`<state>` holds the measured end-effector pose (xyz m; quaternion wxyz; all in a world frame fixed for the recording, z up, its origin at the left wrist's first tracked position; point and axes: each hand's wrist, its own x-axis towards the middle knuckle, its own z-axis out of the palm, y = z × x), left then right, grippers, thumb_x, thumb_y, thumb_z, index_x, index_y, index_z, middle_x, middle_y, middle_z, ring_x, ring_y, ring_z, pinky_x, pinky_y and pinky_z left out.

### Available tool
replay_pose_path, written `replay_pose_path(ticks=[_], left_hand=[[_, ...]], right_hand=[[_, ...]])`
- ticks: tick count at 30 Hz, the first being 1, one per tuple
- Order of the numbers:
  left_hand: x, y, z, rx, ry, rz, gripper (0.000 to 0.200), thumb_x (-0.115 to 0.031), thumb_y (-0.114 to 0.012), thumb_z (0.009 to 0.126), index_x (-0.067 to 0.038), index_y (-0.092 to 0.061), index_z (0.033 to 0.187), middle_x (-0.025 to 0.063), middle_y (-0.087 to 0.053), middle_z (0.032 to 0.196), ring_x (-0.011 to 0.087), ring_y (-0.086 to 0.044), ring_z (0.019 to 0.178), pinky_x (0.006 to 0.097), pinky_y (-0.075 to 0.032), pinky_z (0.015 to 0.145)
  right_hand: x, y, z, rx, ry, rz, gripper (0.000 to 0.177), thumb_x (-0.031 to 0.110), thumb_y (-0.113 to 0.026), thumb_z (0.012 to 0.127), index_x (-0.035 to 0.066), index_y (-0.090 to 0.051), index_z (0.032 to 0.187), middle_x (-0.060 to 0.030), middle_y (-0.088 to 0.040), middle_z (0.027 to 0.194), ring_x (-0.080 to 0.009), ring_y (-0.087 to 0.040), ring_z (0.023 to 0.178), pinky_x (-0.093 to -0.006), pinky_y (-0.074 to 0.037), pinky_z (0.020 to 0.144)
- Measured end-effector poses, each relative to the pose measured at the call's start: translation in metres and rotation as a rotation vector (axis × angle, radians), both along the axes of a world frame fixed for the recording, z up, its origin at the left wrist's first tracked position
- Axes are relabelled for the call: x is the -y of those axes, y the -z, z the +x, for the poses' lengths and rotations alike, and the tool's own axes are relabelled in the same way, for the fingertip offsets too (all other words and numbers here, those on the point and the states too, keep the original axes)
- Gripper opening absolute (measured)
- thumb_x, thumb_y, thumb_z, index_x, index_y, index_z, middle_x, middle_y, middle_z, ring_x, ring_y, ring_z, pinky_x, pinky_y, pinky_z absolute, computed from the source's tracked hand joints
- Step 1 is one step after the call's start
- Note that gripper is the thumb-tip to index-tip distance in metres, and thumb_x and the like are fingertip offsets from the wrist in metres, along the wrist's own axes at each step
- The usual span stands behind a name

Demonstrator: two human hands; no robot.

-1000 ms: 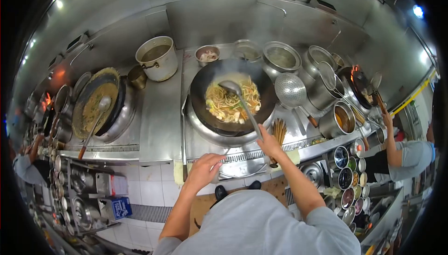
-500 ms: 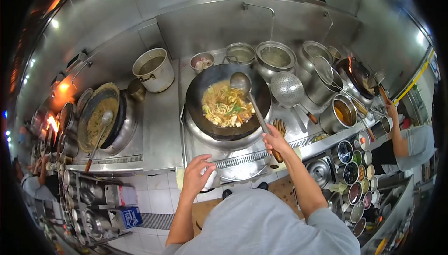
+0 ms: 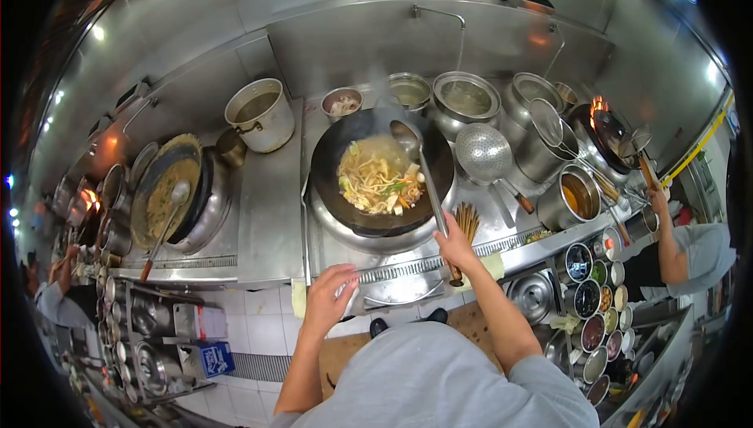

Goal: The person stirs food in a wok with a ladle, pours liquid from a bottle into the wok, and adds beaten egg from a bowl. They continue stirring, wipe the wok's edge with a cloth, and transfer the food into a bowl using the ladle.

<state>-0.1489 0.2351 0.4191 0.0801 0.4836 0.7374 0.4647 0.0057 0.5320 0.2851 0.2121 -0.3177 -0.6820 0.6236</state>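
My right hand is wrapped round the handle of a long metal ladle. The ladle's bowl rests inside the right upper part of a large black wok. Pale noodles with vegetables lie in the wok, with steam rising above them. Near the counter's front edge, below the wok, is my left hand. Its fingers are curved and the thumb is apart, with a small white cloth seen behind or against them; whether the hand grips it is unclear.
A perforated strainer and a pot of brown liquid stand right of the wok. Left are a tall pot and another wok. Co-workers work at both sides, one near a flaming wok. Ingredient bowls stand at lower right.
My right hand has shifted slightly left, and the ladle handle is now steeper. The noodles have been gathered a little. More steam rises, and flames at the right wok have grown.
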Motion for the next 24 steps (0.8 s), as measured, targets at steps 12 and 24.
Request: replay_pose_path(ticks=[12, 24], left_hand=[[-0.021, -0.016, -0.010, -0.035, 0.048, 0.010, 0.017, -0.011, -0.067, 0.083, -0.004, -0.070, 0.098, 0.0112, -0.066, 0.104, 0.0291, -0.062, 0.097, 0.0363, -0.050, 0.083], [-0.118, -0.010, -0.055, -0.539, 0.004, 0.099, 0.049, -0.011, -0.067, 0.080, -0.003, -0.053, 0.127, 0.0172, -0.052, 0.128, 0.0361, -0.047, 0.120, 0.0432, -0.039, 0.101]], right_hand=[[0.010, -0.020, 0.011, 0.290, -0.027, 0.087, 0.064, 0.014, -0.056, 0.091, 0.012, -0.023, 0.146, -0.0019, -0.049, 0.064, -0.0113, -0.046, 0.044, -0.0289, -0.039, 0.038], [0.068, -0.132, 0.050, -0.170, -0.105, -0.556, 0.058, 0.013, -0.050, 0.096, 0.016, -0.021, 0.147, -0.0007, -0.043, 0.073, -0.0063, -0.039, 0.044, -0.0245, -0.038, 0.037]])
